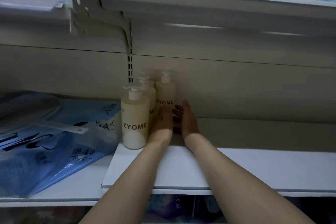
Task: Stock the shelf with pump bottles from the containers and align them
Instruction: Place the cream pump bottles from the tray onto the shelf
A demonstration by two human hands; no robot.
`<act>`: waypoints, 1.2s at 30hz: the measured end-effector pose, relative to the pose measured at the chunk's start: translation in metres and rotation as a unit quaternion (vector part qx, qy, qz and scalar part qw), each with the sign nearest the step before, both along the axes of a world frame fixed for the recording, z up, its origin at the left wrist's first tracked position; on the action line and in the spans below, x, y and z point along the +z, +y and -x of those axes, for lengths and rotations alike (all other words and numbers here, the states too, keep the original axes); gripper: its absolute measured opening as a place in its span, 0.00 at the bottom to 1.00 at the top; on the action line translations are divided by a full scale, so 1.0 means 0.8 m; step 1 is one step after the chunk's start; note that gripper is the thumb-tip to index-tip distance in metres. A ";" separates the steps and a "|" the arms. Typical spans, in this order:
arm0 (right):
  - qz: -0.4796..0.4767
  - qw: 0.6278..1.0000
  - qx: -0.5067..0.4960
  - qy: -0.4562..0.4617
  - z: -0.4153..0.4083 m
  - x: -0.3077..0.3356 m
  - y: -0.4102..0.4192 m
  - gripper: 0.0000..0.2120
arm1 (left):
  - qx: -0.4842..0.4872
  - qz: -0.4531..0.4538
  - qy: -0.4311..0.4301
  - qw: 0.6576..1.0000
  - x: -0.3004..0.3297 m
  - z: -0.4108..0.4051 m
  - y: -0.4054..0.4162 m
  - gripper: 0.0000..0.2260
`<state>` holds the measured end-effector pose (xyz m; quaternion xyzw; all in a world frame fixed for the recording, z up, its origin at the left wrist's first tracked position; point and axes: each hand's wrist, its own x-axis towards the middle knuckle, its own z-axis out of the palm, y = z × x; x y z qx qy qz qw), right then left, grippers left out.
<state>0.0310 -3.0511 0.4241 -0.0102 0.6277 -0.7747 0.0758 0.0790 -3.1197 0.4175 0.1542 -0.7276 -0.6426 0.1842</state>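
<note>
head view | left hand (163, 123) fingers straight against back-row pump bottle (165, 94), right hand (189, 122) fingers apart beside it, on shelf (254, 165) | risk: a sideways shove could topple it onto front bottle (135, 123) left of fingers

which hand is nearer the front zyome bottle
Left. The left hand lies right beside the front bottle, just to its right. The right hand is farther right, beyond the left hand, near the back bottle.
</note>
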 end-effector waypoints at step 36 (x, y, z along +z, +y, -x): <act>-0.191 0.978 0.036 -0.081 -0.431 -0.259 0.139 0.10 | 0.034 -0.027 -0.118 0.992 -0.288 -0.467 0.041 0.14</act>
